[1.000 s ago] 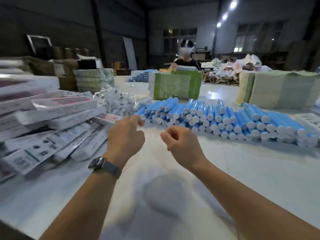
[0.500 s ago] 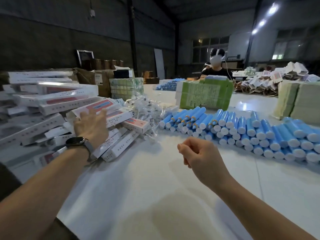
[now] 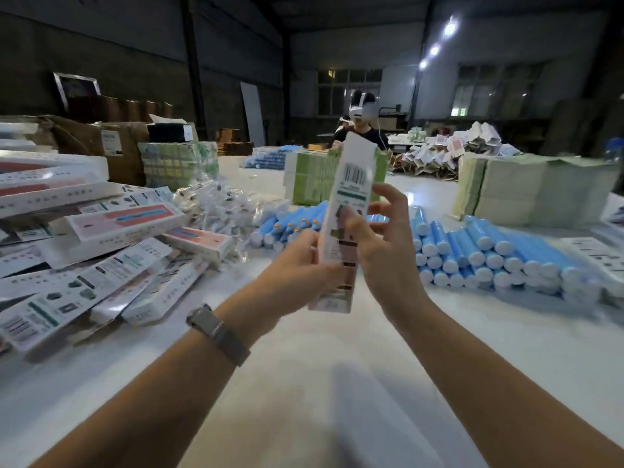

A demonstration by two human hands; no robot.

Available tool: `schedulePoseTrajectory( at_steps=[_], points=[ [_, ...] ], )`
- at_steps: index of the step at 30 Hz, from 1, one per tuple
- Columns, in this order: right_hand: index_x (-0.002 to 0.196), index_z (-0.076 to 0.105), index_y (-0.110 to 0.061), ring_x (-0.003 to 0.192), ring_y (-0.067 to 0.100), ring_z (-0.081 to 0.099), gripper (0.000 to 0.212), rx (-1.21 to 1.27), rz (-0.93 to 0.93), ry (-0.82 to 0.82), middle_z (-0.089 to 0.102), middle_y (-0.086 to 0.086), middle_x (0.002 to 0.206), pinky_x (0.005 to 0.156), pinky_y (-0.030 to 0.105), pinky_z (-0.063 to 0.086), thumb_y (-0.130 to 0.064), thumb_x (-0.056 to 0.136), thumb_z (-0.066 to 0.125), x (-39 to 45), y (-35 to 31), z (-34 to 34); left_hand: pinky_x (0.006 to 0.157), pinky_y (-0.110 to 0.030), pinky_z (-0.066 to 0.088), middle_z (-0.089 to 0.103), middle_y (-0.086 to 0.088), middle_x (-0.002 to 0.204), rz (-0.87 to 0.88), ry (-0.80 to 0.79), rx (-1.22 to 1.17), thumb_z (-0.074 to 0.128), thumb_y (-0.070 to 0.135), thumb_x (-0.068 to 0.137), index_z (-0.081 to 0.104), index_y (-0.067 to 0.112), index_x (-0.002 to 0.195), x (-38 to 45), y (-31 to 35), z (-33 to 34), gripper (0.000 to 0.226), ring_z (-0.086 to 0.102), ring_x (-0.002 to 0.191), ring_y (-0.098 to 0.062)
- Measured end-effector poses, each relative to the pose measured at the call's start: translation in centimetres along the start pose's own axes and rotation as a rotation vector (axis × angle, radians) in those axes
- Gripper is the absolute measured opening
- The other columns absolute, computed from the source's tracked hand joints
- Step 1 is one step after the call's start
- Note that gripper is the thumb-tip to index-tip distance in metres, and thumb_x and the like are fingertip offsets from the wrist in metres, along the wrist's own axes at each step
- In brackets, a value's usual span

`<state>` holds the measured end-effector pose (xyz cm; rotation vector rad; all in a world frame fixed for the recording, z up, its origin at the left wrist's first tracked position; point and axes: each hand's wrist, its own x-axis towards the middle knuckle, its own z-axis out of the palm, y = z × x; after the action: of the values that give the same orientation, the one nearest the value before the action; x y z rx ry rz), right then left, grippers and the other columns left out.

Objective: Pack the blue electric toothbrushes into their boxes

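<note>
A long white toothbrush box (image 3: pixel 351 184) stands upright in the air above the table's middle, its printed back with a barcode facing me. My left hand (image 3: pixel 300 265) grips its lower left edge. My right hand (image 3: pixel 378 238) holds the box from the right, thumb across its face, fingers spread behind it. Blue electric toothbrushes (image 3: pixel 472 251) with white caps lie stacked in rows behind and right of the box. A heap of the same white boxes (image 3: pixel 101 238) fills the table's left side.
Clear bags of small parts (image 3: pixel 216 201) lie behind the box heap. Green packs (image 3: pixel 310 177) and pale stacks (image 3: pixel 526 190) stand further back. Brown cartons (image 3: pixel 114 143) sit at the far left. A person with a headset (image 3: pixel 363 130) sits across the white table (image 3: pixel 320 366).
My left hand, which was reaching into the box heap, has come back to the middle with one box. My right hand has risen and taken hold of it too.
</note>
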<state>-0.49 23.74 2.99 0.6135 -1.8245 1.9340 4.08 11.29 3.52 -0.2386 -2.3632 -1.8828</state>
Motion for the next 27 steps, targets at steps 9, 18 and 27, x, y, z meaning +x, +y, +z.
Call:
schedulePoseTrajectory(
  at_steps=[9, 18, 27],
  points=[
    [0.100, 0.063, -0.027, 0.078, -0.003, 0.065, 0.020, -0.095, 0.056, -0.162, 0.070, -0.009, 0.092, 0.060, 0.011, 0.047, -0.040, 0.088, 0.054, 2.2, 0.4, -5.3, 0.092, -0.056, 0.056, 0.068, -0.015, 0.119, 0.079, 0.107, -0.475, 0.057, 0.004, 0.095, 0.052, 0.026, 0.128, 0.8, -1.8, 7.1, 0.040, 0.066, 0.110, -0.037],
    [0.144, 0.042, -0.030, 0.133, 0.029, 0.035, 0.050, -1.285, 0.220, 0.004, 0.042, 0.005, 0.145, 0.093, 0.042, 0.042, -0.042, 0.096, 0.051, 6.5, 5.6, -11.3, 0.084, -0.043, 0.057, 0.071, 0.014, 0.100, 0.202, 0.214, -0.199, 0.065, 0.010, 0.073, 0.050, 0.044, 0.114, 0.9, -3.4, 4.8, 0.056, 0.069, 0.102, -0.020],
    [0.123, 0.055, -0.021, 0.116, 0.028, 0.048, 0.033, -1.492, 0.245, 0.018, 0.055, 0.007, 0.121, 0.073, 0.035, 0.034, -0.041, 0.097, 0.050, 7.0, 9.5, -12.7, 0.058, -0.006, 0.050, 0.069, 0.024, 0.097, 0.225, 0.140, -0.108, 0.064, -0.007, 0.086, 0.045, 0.050, 0.103, 1.2, -4.2, 5.1, 0.062, 0.066, 0.094, 0.005]
  ],
)
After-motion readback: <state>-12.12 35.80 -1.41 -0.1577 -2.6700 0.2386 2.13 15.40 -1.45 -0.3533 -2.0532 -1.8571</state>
